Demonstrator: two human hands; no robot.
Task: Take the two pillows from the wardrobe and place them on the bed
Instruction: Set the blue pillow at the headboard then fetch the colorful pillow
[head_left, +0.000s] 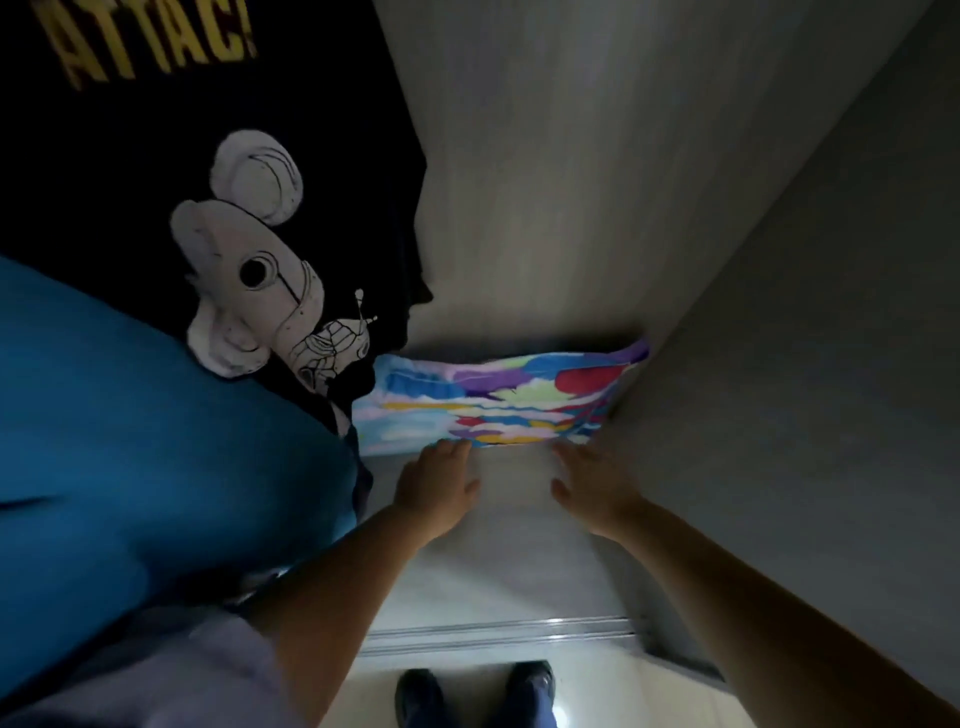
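Note:
A pillow (498, 397) with a bright multicoloured cover lies on the grey wardrobe floor (514, 561), pushed against the back wall and the right side panel. My left hand (439, 486) reaches in with fingers spread, fingertips touching the pillow's near edge at its middle. My right hand (592, 486) is also spread, fingertips at the near edge closer to the pillow's right end. Neither hand has closed on the fabric. The pillow's left end is hidden behind hanging clothes. Only one pillow shows.
A black T-shirt (218, 208) with a white cartoon print and a blue garment (130, 441) hang at the left, crowding the opening. The wardrobe's right panel (805, 364) stands close to my right arm. A metal sliding track (498, 631) runs along the front edge; my shoes (475, 693) are below it.

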